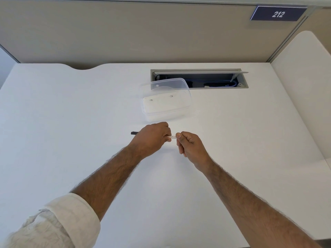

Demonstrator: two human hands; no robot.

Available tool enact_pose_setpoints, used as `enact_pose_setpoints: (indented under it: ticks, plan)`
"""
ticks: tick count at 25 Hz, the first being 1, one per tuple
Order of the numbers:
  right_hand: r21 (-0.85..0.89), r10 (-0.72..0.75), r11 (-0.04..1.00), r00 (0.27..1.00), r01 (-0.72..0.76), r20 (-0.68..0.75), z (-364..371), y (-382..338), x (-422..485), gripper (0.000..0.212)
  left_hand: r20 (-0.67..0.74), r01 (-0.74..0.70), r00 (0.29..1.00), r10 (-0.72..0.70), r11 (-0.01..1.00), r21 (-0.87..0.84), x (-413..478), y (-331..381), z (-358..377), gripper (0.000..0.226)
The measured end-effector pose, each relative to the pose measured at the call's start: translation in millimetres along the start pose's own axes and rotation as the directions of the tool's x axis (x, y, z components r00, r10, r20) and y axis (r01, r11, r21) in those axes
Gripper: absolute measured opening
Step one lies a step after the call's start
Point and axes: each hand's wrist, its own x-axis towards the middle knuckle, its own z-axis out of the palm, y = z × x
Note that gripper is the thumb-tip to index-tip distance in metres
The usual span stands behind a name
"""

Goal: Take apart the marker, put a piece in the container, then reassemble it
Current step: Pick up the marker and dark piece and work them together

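A thin marker lies level above the white desk, held between both hands. Its black end (133, 133) sticks out to the left of my left hand (152, 137), which is closed around the middle. A short white stretch of the marker barrel (172, 136) shows between the hands. My right hand (190, 146) pinches the barrel's right end with thumb and forefinger. Just beyond the hands stands a clear plastic container (167, 109) with nothing in it; it is open, its far rim raised.
An open cable trough (198, 78) with blue wires is sunk into the desk behind the container. A beige partition wall rises at the back, with a sign reading 212 (278, 13). A white side panel (304, 86) bounds the desk on the right.
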Motion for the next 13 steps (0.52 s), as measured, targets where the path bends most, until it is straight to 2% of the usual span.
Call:
enact_pose_setpoints:
  ticks: [4,9,13]
  plan:
    - [0.046,0.02,0.999,1.0,-0.02,0.008,1.0,-1.0,0.5,0.04,-0.012,0.023,1.0,-0.023,1.0,0.002,-0.2,3.2,-3.5,0.009]
    - [0.072,0.009,0.997,1.0,-0.008,-0.012,-4.7,-6.1,3.7,0.015,0.07,0.043,0.997,-0.04,0.998,-0.038,1.9,1.7,-6.1,0.031]
    - [0.086,-0.005,0.996,0.999,0.008,-0.035,-5.6,-8.2,6.7,0.01,0.057,0.02,0.998,-0.022,0.999,0.026,3.3,0.9,-3.2,0.028]
